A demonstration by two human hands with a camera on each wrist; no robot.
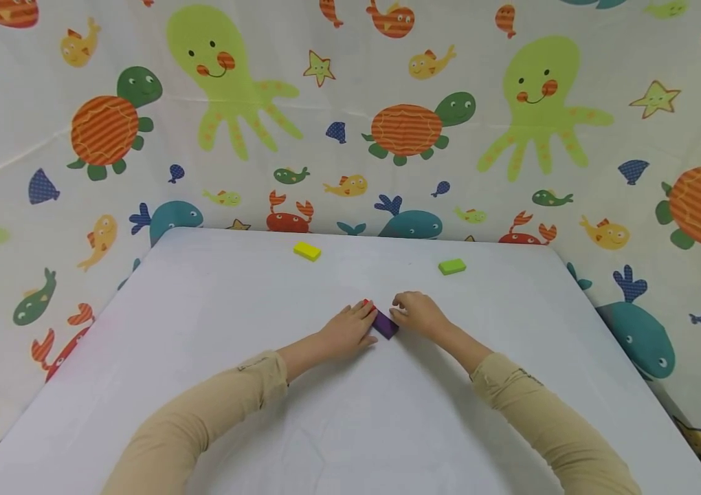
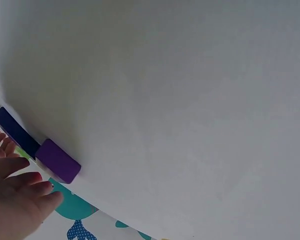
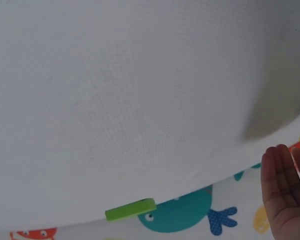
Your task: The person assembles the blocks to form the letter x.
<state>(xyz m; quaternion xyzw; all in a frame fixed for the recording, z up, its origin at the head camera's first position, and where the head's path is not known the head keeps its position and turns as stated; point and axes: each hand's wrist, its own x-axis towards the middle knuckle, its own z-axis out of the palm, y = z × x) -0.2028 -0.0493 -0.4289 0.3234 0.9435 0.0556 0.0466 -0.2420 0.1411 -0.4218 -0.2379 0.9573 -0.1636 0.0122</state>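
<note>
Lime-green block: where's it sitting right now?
In the head view, the lime-green block lies right of centre near the far edge of the white tabletop, beyond the right hand, with the yellow block off to its left.

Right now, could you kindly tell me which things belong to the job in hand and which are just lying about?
Apparently in the job:
purple block, between left hand and right hand
red piece, mostly covered by left hand

Apparently lying about:
yellow block, untouched
green block, untouched
</note>
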